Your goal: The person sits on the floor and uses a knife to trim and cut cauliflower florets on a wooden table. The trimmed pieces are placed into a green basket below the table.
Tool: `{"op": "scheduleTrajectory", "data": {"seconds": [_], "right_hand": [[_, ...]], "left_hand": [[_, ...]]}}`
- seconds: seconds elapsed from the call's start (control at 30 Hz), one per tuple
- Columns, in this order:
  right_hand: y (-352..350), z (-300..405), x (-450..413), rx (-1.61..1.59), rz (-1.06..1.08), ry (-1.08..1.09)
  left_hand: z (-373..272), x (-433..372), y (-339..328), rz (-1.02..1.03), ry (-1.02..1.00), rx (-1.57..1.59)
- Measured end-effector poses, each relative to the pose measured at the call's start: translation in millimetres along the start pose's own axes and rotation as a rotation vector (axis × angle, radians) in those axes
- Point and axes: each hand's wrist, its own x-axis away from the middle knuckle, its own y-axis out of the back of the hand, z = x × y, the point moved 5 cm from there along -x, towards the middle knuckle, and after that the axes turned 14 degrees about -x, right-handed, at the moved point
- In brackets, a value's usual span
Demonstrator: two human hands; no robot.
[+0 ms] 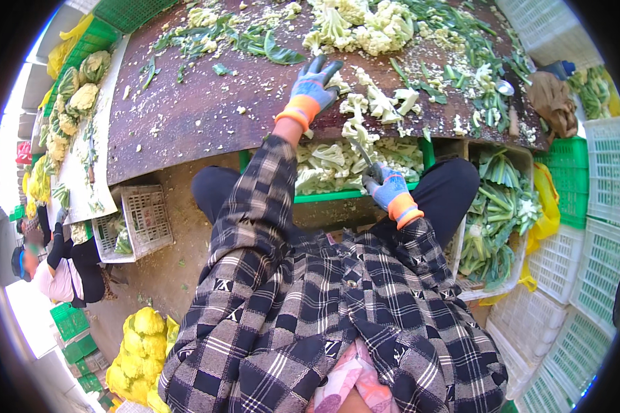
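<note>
My left hand, in a blue-grey glove with an orange cuff, reaches over the dark tabletop. Its fingers are apart beside small cauliflower pieces; whether it touches them I cannot tell. Beyond the fingertips lies a heap of cut cauliflower. My right hand, gloved alike, grips a knife at the table's near edge, its blade pointing up and left. Cut cauliflower florets lie on the tabletop just past the blade. Below the edge, between my knees, a green crate holds more florets.
Leaf trimmings fill a crate at my right. White plastic crates are stacked beyond it. At left, whole cauliflowers line a white-topped table, where a seated person works. A yellow net bag stands behind my left side.
</note>
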Motion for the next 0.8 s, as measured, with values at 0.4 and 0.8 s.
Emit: {"op": "scheduleTrajectory", "data": {"seconds": [0.4,0.8], "right_hand": [[16,6,-23,-0.195,-0.368,0.203],[53,39,-117,0.425,-0.377,-0.044]], "left_hand": [[50,93,-7,0.328,0.35,-0.023],[-45,22,-21,0.042,0.032,0.065]]}}
